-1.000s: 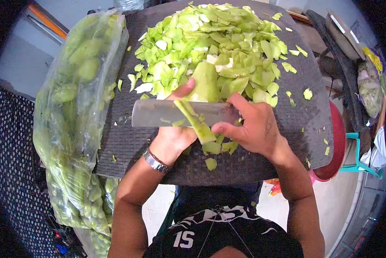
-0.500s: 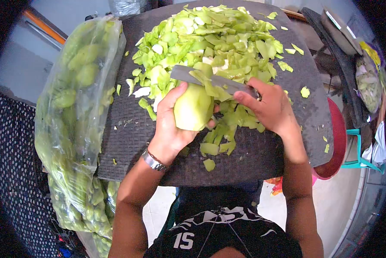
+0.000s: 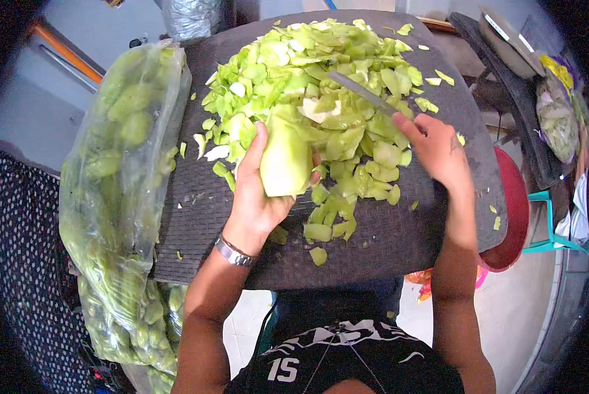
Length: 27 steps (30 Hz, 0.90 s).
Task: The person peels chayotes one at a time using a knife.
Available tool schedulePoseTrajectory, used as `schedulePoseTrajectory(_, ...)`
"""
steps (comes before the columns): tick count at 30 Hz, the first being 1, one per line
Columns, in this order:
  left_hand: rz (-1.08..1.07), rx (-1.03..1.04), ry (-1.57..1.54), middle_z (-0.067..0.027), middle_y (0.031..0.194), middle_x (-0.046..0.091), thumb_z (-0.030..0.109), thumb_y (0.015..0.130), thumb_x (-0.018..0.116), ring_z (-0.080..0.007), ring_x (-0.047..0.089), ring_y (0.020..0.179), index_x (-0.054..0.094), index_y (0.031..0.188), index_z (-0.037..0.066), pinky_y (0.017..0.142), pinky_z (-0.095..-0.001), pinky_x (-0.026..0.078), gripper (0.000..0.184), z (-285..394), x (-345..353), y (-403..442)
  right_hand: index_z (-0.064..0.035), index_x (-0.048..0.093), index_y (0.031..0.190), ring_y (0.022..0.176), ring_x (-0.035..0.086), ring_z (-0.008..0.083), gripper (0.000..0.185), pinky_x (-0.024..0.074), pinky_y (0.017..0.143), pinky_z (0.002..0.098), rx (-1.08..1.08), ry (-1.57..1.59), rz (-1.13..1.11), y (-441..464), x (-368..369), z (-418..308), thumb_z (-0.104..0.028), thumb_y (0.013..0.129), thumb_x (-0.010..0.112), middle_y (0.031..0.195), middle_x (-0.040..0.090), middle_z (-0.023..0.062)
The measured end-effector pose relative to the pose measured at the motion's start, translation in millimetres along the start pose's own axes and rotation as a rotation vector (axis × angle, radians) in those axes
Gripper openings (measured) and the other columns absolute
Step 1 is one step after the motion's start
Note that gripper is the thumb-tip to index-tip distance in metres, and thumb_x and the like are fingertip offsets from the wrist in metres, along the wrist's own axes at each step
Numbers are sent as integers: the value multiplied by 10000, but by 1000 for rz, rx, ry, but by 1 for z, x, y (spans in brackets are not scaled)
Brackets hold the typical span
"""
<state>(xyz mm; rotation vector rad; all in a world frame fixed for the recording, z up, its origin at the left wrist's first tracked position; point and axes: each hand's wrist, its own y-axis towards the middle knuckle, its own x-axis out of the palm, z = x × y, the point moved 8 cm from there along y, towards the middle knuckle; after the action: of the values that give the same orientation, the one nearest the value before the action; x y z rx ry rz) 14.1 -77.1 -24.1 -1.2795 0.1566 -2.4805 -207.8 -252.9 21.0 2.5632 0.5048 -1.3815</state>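
My left hand (image 3: 256, 200) is wrapped round a peeled, pale green chayote (image 3: 286, 161), holding it upright over the near side of the table. Its surface shows flat cut facets. In my right hand (image 3: 439, 150) is a knife (image 3: 365, 93), its blade pointing up and left above the heap, apart from the chayote. A large heap of green peelings (image 3: 347, 65) spreads behind and beside both hands. Smaller loose pieces (image 3: 318, 232) lie nearer to me on the dark woven-look table (image 3: 386, 253).
A clear plastic bag (image 3: 120, 171) full of green chayotes lies along the table's left side, with more bagged ones (image 3: 127, 322) below. At the right stand a red tub (image 3: 510, 223) and a teal stool (image 3: 543, 247). A dark chair back (image 3: 504, 98) is behind them.
The knife has swung away from the chayote, up and to the right, with my right hand. My left hand has tilted the chayote more upright and shifted it slightly left.
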Motion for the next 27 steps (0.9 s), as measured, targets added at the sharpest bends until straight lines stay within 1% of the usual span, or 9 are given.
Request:
schedulePoseTrajectory(2, 86, -18, 18, -128, 1112, 699, 585, 1040, 480, -317, 702, 967, 587, 1287, 62, 790, -442, 600, 589, -3, -12, 4, -23, 698, 949, 789, 705, 428, 619, 525, 673, 468, -95, 57, 22, -9, 7, -20, -637, 941, 621, 789, 675, 256)
schedulePoseTrajectory(5, -4, -11, 49, -135, 1188, 700, 593, 1021, 520, -311, 700, 1029, 578, 1325, 50, 849, -444, 593, 625, -7, -19, 5, -60, 678, 963, 736, 704, 429, 615, 537, 637, 494, -492, 176, -95, -44, 25, -72, -671, 890, 659, 727, 671, 216)
schedulePoseTrajectory(6, 67, -80, 23, -144, 1303, 676, 590, 1009, 545, -312, 689, 1111, 562, 1389, 61, 958, -444, 561, 651, -9, -11, -1, -66, 664, 951, 700, 700, 428, 625, 538, 619, 497, -625, 162, -129, -57, 32, -86, -685, 871, 669, 702, 664, 200)
schedulePoseTrajectory(7, 27, -120, -64, -141, 1386, 641, 582, 1002, 562, -308, 663, 1188, 548, 1431, 75, 1050, -439, 511, 664, -12, -9, -1, -63, 656, 968, 693, 695, 417, 584, 533, 610, 476, -654, 124, -138, -63, 37, -93, -638, 875, 695, 712, 660, 187)
schedulePoseTrajectory(9, 15, -17, 26, -130, 1394, 637, 552, 1011, 567, -306, 653, 1207, 562, 1419, 78, 1079, -459, 489, 626, -9, 2, -3, -59, 638, 1001, 680, 685, 394, 512, 522, 592, 434, -704, 48, -155, -72, 43, -100, -545, 881, 746, 731, 650, 160)
schedulePoseTrajectory(10, 6, -19, 36, -126, 1399, 631, 530, 1017, 571, -295, 644, 1220, 547, 1431, 75, 1079, -454, 489, 615, -9, 5, -4, -68, 638, 991, 665, 691, 391, 550, 530, 581, 436, -755, -11, -100, -72, 45, -99, -583, 843, 764, 713, 653, 155)
schedulePoseTrajectory(13, -22, -22, 43, -119, 1410, 617, 470, 1033, 579, -272, 625, 1249, 515, 1456, 68, 1084, -444, 485, 587, -8, 8, -5, -76, 633, 948, 609, 692, 398, 659, 540, 562, 484, -704, 79, -69, -68, 43, -95, -721, 826, 689, 599, 632, 165)
schedulePoseTrajectory(25, -62, -23, -15, -123, 1396, 626, 421, 1032, 584, -269, 624, 1244, 534, 1441, 72, 1094, -453, 472, 540, -5, 6, -1, -77, 658, 978, 657, 712, 382, 659, 557, 593, 459, -720, 76, -64, -71, 39, -99, -710, 802, 719, 650, 667, 156)
schedulePoseTrajectory(27, -84, -44, 11, -127, 1372, 642, 423, 1028, 589, -272, 642, 1219, 543, 1432, 72, 1074, -451, 489, 538, -7, 6, -2, -69, 654, 976, 649, 698, 370, 617, 532, 575, 429, -715, 66, -38, -71, 39, -99, -652, 799, 758, 678, 660, 140)
